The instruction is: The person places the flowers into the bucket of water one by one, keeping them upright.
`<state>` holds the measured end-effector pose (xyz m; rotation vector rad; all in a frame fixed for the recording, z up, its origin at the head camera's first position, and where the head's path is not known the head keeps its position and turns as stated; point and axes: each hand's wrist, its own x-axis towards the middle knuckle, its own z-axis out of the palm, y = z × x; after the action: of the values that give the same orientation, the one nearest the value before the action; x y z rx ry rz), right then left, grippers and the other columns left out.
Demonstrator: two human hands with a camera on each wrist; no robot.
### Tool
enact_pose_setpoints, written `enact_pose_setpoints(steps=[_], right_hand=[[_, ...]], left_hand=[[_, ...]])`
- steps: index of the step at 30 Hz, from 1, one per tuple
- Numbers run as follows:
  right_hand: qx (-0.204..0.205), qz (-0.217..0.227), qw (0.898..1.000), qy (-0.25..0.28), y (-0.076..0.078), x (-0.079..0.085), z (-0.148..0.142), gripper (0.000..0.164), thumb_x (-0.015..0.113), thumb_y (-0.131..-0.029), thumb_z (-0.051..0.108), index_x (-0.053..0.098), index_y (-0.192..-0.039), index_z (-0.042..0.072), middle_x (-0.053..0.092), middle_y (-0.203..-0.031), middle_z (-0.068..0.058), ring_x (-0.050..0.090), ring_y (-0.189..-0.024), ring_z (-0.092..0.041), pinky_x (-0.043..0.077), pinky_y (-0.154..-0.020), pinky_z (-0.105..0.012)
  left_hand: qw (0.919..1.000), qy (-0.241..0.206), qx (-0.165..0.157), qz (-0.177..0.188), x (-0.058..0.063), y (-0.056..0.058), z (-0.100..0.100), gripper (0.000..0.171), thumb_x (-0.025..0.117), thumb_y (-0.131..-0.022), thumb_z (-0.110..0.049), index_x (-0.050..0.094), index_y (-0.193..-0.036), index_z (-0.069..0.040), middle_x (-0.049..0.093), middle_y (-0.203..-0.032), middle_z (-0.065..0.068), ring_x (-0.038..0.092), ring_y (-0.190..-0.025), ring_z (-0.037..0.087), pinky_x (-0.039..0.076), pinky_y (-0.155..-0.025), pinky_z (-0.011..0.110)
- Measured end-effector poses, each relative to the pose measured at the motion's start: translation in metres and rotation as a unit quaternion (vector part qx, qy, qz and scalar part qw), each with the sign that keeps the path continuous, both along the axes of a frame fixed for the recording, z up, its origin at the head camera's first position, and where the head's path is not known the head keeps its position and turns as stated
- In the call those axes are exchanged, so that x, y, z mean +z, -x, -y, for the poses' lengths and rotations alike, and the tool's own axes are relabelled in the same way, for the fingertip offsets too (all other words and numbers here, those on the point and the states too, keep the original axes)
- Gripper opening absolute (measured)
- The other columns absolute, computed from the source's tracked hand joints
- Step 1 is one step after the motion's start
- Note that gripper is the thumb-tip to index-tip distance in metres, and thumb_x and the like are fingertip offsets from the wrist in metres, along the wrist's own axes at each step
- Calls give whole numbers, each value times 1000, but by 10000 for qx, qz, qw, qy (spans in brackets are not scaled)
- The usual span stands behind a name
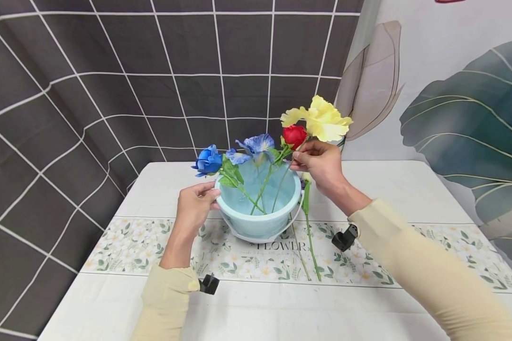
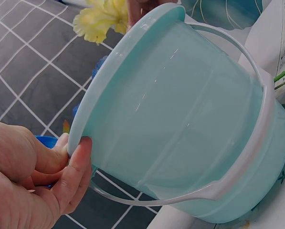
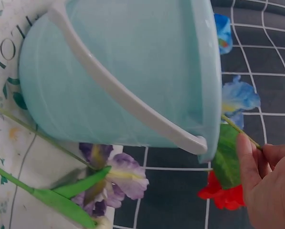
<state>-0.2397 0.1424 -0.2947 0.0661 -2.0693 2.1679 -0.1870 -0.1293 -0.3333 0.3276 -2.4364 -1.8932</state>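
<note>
A light blue bucket (image 1: 260,227) with a pale handle (image 2: 242,157) stands on the table. My left hand (image 1: 195,206) pinches its left rim between thumb and fingers. Above the right rim, my right hand (image 1: 320,166) pinches the thin stem of a yellow flower (image 1: 320,119), whose lower end reaches inside the bucket. A red rose (image 1: 294,136) leans out of the bucket right beside those fingers. Also standing in it are a blue iris-like flower (image 1: 256,146) and a darker blue flower (image 1: 207,161), which hangs over the left rim.
Right of the bucket, a purple flower (image 3: 118,179) and a green-leaved stem (image 1: 309,237) lie on the table. A floral runner (image 1: 145,241) crosses the white table (image 1: 247,308). Behind hangs a dark cloth (image 1: 187,42) with white grid lines, and a leaf-patterned cloth (image 1: 465,109) hangs at right.
</note>
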Motion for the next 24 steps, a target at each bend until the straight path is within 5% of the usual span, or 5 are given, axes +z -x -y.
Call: enact_pose_setpoints(steps=[11, 24], right_hand=[[195, 474, 9982, -300, -2, -10, 12, 8, 65, -88, -7, 57, -92, -8, 62, -78, -7, 66, -65, -13, 60, -69, -29], [396, -139, 9942, -993, -5, -12, 16, 14, 61, -82, -15, 57, -96, -15, 63, -93, -25, 67, -68, -15, 61, -70, -31]], left_hand=[[10000, -32, -22, -6, 0, 0, 0, 34, 61, -95, -7, 59, -127, 3, 60, -104, 17, 65, -70, 11, 57, -68, 18], [10000, -37, -26, -41, -1, 0, 0, 34, 61, -95, -7, 59, -127, 3, 60, -104, 17, 65, -70, 11, 57, -67, 18]])
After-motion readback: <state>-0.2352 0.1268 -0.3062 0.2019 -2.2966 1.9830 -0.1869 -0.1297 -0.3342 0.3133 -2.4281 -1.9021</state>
